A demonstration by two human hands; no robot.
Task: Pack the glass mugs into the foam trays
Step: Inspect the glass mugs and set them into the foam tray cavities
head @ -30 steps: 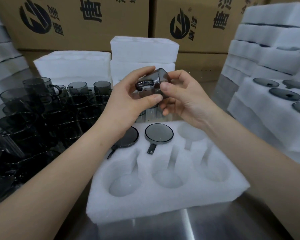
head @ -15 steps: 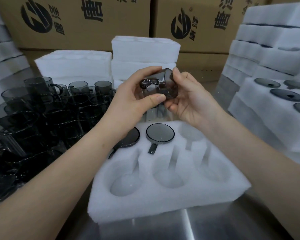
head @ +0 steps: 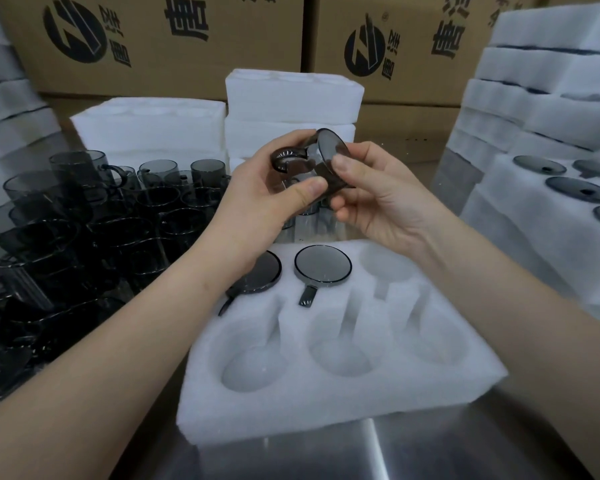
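Two cardboard boxes are seen at the back, with foam stacks piled left, centre and right. At front centre the steel tabletop is taken up by the open foam tray, six pockets in two rows. The loose glass mugs are massed on the left, just beside the tray. In the back row the left and middle pockets are filled, each packed mug seated base-up with its grip laid in the slot toward the person. The back-right pocket and all three near pockets are empty. Both hands are raised together above the back row and clamped on one mug: the left hand is wrapped round the body with the thumb across the wall, and the right hand is pinched at the base end. The held mug is lying on its side, long axis roughly left-right, base disc toward the right hand, handle up. The empty back-right pocket lies below and slightly right of it, so the right hand is judged nearer. A turn to base-up, handle swung toward the near slot, is judged needed before seating.
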